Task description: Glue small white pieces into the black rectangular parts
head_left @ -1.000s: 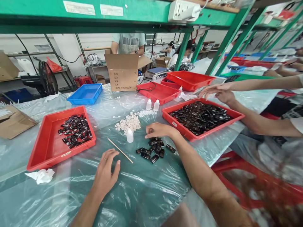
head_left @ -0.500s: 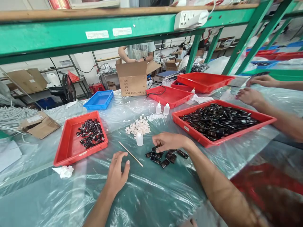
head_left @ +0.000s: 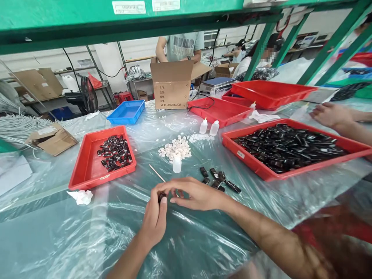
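The fingers of my left hand pinch a small black piece, glossy and dark, between thumb and forefinger; most of it is hidden by my hold. My right hand arches over from 3 o'clock, its fingers bent towards the piece and its thumb apart from them; whether they grip anything I cannot tell. Just beyond, at 11 o'clock, lies a thin, pale wooden stick, straight and partly covered by my right hand. At 12 stands a small translucent white bottle, upright, and right behind it a loose heap of off-white bits, chunky and irregular. At 2 o'clock, near my right hand, loose black pieces lie scattered, blocky and shiny. All this rests on a green tabletop sheathed in clear, wrinkled plastic film that throws back streaks of light. Further out, at 10 o'clock, a shallow red plastic tray holds a mound of short black parts along its right side; a crumpled white tissue sits by its near corner, at 9. At 2 o'clock, past the loose pieces, a wider red tray is heaped with dark, glossy parts. Two squeeze bottles stand side by side at 1, and a brown cardboard box with open flaps rises farthest off at 12.
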Tool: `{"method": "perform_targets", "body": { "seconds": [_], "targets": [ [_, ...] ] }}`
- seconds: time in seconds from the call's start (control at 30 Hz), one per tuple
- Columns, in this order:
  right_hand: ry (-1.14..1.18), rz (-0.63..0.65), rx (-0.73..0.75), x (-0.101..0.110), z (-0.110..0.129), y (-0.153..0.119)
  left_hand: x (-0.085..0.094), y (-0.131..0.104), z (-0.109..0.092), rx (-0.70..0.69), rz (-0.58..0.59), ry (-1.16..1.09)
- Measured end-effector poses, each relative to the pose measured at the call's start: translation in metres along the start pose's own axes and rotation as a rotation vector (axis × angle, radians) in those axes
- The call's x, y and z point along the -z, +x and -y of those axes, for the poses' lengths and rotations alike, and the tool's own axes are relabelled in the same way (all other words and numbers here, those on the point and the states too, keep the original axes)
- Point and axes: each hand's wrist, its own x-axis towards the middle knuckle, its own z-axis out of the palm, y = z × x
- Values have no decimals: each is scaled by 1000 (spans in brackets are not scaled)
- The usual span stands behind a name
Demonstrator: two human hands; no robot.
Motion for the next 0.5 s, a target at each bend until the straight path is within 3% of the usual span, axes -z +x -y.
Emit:
{"method": "perform_targets", "body": {
  "seconds": [0.07, 0.17, 0.23, 0.33, 0.43, 0.5],
  "targets": [
    [-43, -172, -113, 18, -10, -1, 4, 3, 2, 99, -61, -79],
    [-291, -427, -315, 43, -37, -3, 9, 8, 8, 137, -111, -80],
    [-388, -435, -386, 47, -58, -2, 9, 11, 13, 160, -129, -132],
    [-396, -385, -437, 37, -83, 1, 5, 14, 17, 260, -131, -328],
    [-363, -350, -451, 27, -93, 5, 2, 15, 18, 330, -128, -469],
    [-329, -343, -435, 26, -91, 5, 3, 16, 18, 298, -144, -483]
  ]
}}
